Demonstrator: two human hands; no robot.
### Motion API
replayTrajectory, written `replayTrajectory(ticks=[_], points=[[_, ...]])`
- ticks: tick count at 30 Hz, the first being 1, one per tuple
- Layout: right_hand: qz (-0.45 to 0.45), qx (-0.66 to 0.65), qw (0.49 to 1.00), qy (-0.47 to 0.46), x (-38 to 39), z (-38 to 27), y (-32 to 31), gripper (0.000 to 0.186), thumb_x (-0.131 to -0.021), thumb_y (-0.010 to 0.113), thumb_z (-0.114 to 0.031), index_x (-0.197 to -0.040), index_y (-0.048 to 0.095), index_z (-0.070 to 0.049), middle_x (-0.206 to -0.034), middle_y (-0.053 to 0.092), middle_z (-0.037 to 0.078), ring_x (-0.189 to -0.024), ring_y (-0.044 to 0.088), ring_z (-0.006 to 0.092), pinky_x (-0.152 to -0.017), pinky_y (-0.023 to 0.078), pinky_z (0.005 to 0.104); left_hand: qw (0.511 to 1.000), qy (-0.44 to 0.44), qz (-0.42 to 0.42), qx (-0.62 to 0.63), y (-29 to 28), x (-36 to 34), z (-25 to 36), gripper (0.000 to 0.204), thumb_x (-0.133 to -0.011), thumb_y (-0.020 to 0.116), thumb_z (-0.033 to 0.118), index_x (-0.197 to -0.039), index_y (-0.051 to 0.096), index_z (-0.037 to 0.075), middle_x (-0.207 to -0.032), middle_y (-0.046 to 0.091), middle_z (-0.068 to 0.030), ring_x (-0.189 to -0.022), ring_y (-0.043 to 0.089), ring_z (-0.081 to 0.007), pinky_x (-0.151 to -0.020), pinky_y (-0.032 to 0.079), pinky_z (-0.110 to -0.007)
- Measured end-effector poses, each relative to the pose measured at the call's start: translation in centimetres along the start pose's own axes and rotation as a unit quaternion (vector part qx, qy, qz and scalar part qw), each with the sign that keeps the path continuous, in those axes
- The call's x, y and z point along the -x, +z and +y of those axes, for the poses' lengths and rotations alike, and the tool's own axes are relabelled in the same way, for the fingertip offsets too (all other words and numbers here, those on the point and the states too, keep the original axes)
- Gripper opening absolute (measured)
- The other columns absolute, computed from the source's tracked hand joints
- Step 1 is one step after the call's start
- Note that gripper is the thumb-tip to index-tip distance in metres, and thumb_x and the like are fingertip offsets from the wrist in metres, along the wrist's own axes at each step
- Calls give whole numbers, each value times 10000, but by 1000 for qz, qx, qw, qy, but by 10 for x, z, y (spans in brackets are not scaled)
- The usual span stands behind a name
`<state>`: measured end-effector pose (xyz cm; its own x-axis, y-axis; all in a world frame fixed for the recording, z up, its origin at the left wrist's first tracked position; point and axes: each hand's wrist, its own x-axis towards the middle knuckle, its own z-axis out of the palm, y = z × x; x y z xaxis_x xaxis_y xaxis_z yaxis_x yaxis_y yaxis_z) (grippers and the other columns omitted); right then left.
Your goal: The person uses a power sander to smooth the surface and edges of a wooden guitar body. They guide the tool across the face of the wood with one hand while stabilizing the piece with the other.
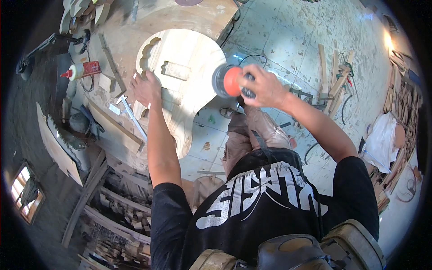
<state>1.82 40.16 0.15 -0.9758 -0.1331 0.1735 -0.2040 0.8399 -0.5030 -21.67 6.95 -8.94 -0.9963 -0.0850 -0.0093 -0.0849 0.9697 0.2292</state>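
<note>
A pale, unpainted guitar body (191, 51) lies at the near right edge of the workbench, partly overhanging it. Recessed pockets are cut into its face, and a scalloped hollow runs along its left side. My right hand (263, 85) is wrapped around an orange and black power sander (232, 81). The sander is tipped sideways, its round dark pad against the body's right edge; the exact contact is hidden. My left hand (146, 89) rests on the body's left part beside the hollow, fingers extended and slightly apart.
Left on the workbench (123, 42) are a glue bottle (81, 70), a caliper (132, 118), wood strips (114, 125) and a small block (106, 83). Offcuts fill shelves (130, 213) below. Clamps and wood pieces (337, 83) lie on the tiled floor (288, 40) at right.
</note>
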Motion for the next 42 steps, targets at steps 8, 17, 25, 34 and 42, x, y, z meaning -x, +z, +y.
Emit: replayTrajectory(ticks=[8, 17, 25, 34, 42], points=[[12, -20, 977, 211, 14, 44, -10, 551, -786, 816, -252, -1295, 612, -197, -1240, 588, 151, -1058, 687, 393, -809, 603, 474, 999, -4, -27, 41, -11, 0, 7, 733, -1070, 435, 549, -1585, 480, 30, -1664, 412, -248, -1532, 387, -437, -1265, 311, -491], [68, 60, 906, 413, 132, 72, -31, 697, -800, 808, -341, -1433, 551, -206, -1350, 579, 170, -1187, 646, 419, -960, 543, 504, 970, 10, 95, 221, -56, 99, -86, 690, -1050, 661, 391, -1486, 494, -116, -1459, 555, -333, -1362, 537, -444, -1153, 412, -473], [29, 85, 893, 442, 224, 67, -40, 725, -786, 796, -312, -1447, 531, -180, -1350, 588, 199, -1222, 622, 439, -1012, 511, 522, 957, -102, 8, 272, -63, 300, -140, 638, -898, 857, 401, -1324, 660, -31, -1217, 674, -216, -1131, 653, -361, -973, 516, -450], [-2, 100, 909, 404, 191, 48, -47, 737, -768, 786, -319, -1448, 519, -222, -1327, 566, 178, -1187, 640, 432, -981, 524, 529, 970, -64, -189, 138, -65, 260, -136, 816, -757, 857, 668, -1192, 754, -15, -1046, 781, -248, -1018, 758, -364, -903, 562, -474], [54, 65, 915, 394, 168, 29, -56, 696, -770, 793, -292, -1415, 550, -197, -1301, 560, 169, -1182, 640, 407, -977, 524, 515, 942, -46, -251, 219, -86, 272, -120, 867, -771, 810, 735, -1063, 767, -80, -846, 752, -257, -849, 758, -388, -792, 565, -476]])
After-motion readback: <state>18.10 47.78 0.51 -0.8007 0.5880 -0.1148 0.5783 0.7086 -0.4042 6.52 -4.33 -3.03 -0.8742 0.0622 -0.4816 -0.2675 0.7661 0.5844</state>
